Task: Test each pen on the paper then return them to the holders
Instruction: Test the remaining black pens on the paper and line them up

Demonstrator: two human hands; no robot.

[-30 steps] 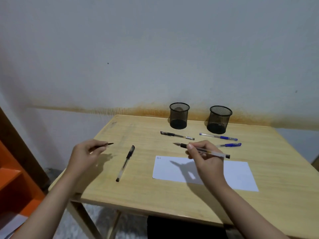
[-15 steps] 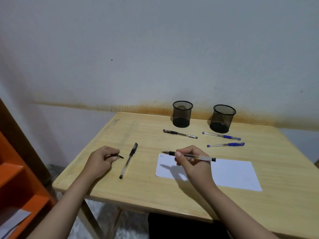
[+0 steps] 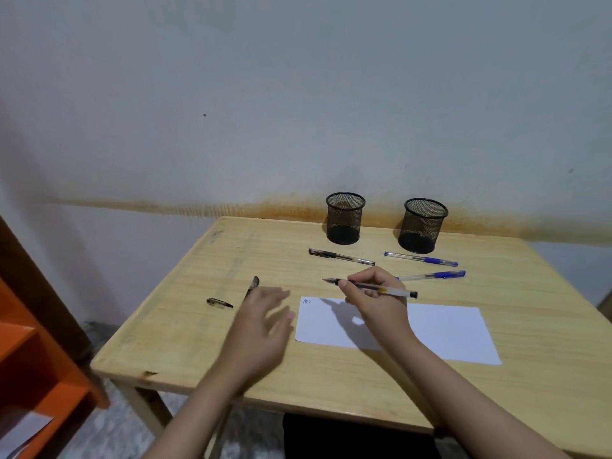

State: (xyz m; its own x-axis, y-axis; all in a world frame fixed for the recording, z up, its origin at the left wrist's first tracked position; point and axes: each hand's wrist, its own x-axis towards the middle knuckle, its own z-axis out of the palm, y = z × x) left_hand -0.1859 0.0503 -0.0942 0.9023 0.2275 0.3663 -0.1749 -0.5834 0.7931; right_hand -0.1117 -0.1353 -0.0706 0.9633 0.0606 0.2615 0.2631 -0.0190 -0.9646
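My right hand (image 3: 377,293) grips an uncapped black pen (image 3: 394,290) with its tip pointing left, just above the top left corner of the white paper (image 3: 443,332). A small scribble marks that corner. My left hand (image 3: 265,323) is blurred, fingers spread, holding nothing, left of the paper. The black pen cap (image 3: 219,303) lies on the wooden table (image 3: 331,376) left of that hand. Another black pen (image 3: 254,283) lies partly hidden behind my left hand. A third black pen (image 3: 341,257) and two blue pens (image 3: 421,259) (image 3: 437,275) lie before two empty black mesh holders (image 3: 345,218) (image 3: 422,225).
The table stands against a stained white wall. An orange shelf unit (image 3: 29,366) stands at the left, below table height. The table's left and front edges are close to my forearms.
My left hand has let go of the cap, which now lies on the table, and has swung right toward the paper. My right hand has stayed over the paper's top left corner with the pen.
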